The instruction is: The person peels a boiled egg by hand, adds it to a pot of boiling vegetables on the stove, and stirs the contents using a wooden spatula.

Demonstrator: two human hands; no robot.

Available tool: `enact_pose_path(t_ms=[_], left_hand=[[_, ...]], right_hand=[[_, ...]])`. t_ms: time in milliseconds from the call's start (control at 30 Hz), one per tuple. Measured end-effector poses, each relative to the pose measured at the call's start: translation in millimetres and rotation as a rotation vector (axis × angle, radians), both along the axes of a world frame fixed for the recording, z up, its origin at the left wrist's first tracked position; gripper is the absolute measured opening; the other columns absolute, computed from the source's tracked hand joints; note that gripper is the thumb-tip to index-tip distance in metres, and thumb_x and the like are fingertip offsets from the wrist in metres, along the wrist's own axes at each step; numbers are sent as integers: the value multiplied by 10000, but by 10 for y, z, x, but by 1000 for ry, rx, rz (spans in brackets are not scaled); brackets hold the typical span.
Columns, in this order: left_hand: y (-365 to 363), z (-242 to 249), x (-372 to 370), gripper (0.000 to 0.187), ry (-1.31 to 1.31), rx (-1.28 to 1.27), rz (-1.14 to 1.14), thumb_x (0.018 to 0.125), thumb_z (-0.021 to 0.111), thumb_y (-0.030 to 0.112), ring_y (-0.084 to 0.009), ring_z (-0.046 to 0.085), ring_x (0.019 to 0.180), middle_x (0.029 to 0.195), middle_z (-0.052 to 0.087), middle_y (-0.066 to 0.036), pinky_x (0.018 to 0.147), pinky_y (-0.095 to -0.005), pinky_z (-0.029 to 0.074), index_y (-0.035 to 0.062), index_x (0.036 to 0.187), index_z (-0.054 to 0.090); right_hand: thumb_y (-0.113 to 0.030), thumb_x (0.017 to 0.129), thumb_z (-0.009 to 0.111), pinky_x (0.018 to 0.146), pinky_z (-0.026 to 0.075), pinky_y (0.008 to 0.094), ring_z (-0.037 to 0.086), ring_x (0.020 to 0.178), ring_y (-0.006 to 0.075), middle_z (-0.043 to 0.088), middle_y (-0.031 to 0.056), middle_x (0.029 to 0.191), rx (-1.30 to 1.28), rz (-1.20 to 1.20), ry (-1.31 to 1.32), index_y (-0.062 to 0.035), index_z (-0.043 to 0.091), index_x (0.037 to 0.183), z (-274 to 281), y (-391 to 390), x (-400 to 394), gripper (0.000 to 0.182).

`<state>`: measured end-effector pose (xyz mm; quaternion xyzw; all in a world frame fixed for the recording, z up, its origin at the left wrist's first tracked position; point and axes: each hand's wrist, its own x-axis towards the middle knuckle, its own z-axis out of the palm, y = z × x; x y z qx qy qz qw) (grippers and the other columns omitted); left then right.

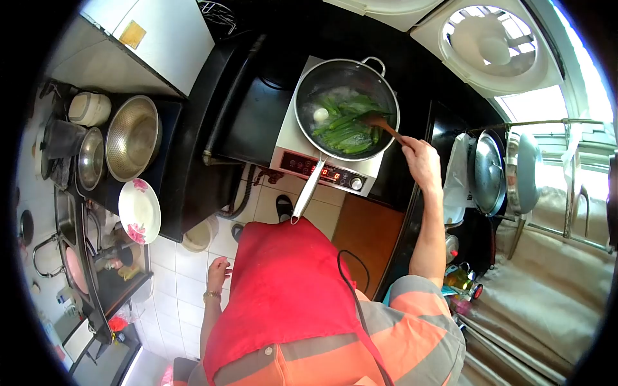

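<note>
My right hand (421,161) is closed around the handle of a wooden spatula (373,119), whose blade dips into a deep frying pan (306,122). Long green vegetable pieces (351,132) lie in bubbling, steaming liquid there, beside a small round white thing (320,115) I cannot identify. The pan stands on an induction cooker (290,161) with lit red digits. Its long metal handle (309,193) points toward my red apron. Down at my left side hangs my left hand (219,273), fingers loosely bent and apart, holding nothing that I can see.
On the left counter are a perforated metal colander (132,138), a smaller metal bowl (91,158) and a flower-patterned white plate (139,212) near the edge. Pans and lids (488,172) hang on a rack at right. A bucket (200,233) stands on the tiled floor.
</note>
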<state>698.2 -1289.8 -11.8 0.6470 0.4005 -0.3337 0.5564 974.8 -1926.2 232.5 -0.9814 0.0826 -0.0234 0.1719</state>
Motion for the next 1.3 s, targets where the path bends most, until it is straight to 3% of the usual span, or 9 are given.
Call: enact_pose_path(t_ms=[67,233,300,467,733,800,933,1033,1300], left_hand=[[0,-20,22,348,-10,5,-2,1018,631,261,-151,702,807,1048,708,-44,695,-300,554,91,1322,626],[5,-8,112,360,-26,11,-15,1010,632,263,-145,721,800,1040,719,-51,666,-284,544,85,1323,636],[-3,14,134,345,-22,0,-30,1018,626,261,-174,698,839,1064,695,-46,735,-322,565,96,1320,611],[-9,42,134,351,-26,0,-16,1014,625,263,-163,708,822,1057,706,-48,701,-306,555,92,1322,622],[33,70,-24,339,2,27,57,1011,631,260,-143,714,795,1038,713,-37,667,-290,542,103,1311,634],[44,85,-36,348,27,7,29,1020,610,248,-178,694,847,1107,707,-72,759,-337,568,95,1333,611],[29,75,-54,341,41,23,35,1016,609,235,-173,686,834,1109,705,-72,761,-339,568,96,1327,613],[19,48,-51,345,-3,4,59,1010,632,265,-143,710,803,1031,715,-39,676,-288,544,96,1310,633],[13,144,13,336,-5,13,32,1007,617,243,-156,680,840,1081,706,-50,741,-312,557,104,1313,623]], right_hand=[[-177,941,657,894,553,444,702,1004,388,731,197,1042,-56,-47,43,-54,752,1198,229,-35,-132,300],[-160,937,657,900,551,451,701,1009,380,728,179,1051,-181,-89,94,-68,754,1199,295,-166,-262,294],[-146,932,655,921,554,441,702,1032,379,735,175,1080,-133,-35,87,-60,753,1198,43,-282,-207,296],[-154,931,652,1002,530,433,691,1146,380,728,216,1204,202,-35,95,-45,730,1258,-575,-310,106,353],[-156,935,658,979,531,428,697,1126,372,735,204,1173,279,-3,20,-58,732,1260,-516,5,452,348],[-172,935,656,972,533,429,701,1120,370,739,199,1174,274,15,0,-64,729,1270,-551,40,540,360],[-213,948,646,953,543,411,722,1105,349,746,204,1181,373,-22,-37,-72,709,1307,-683,177,727,391],[-222,965,634,959,541,421,715,1103,377,741,232,1162,450,-45,-100,-55,702,1303,-822,308,851,383],[-225,973,619,965,526,494,680,1095,438,719,265,1141,176,67,22,-55,714,1279,-786,305,701,363]])
